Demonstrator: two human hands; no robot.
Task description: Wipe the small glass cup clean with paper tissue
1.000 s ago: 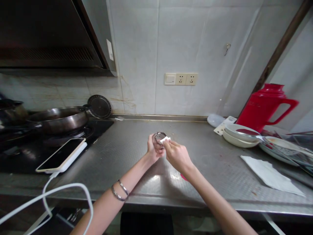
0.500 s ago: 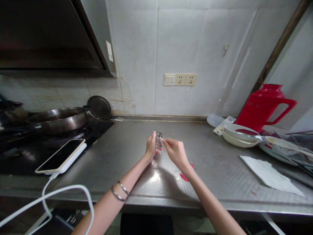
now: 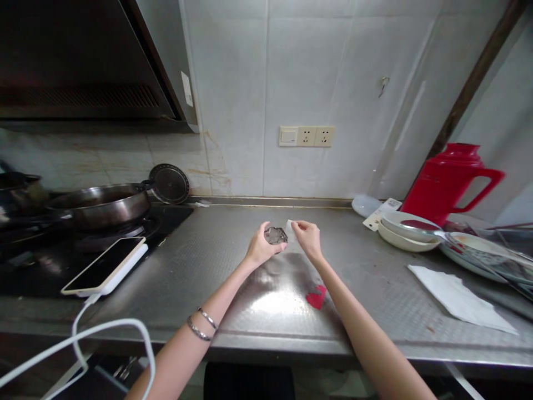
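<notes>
Two hands [image 3: 259,249] — two bracelets [image 3: 197,330]

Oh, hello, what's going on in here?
A person stands at a metal counter. Their left hand holds a small round container, and their right hand pinches a small white scrap just to the right of it. A red piece lies on the counter near the right forearm, and a white sheet lies farther right. I can't tell what the scrap is made of.

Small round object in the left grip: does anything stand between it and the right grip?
Only the white scrap pinched in the right grip, facing the small round object; whether they touch is unclear. The red heart-shaped piece lies nearer the person, off that path.
</notes>
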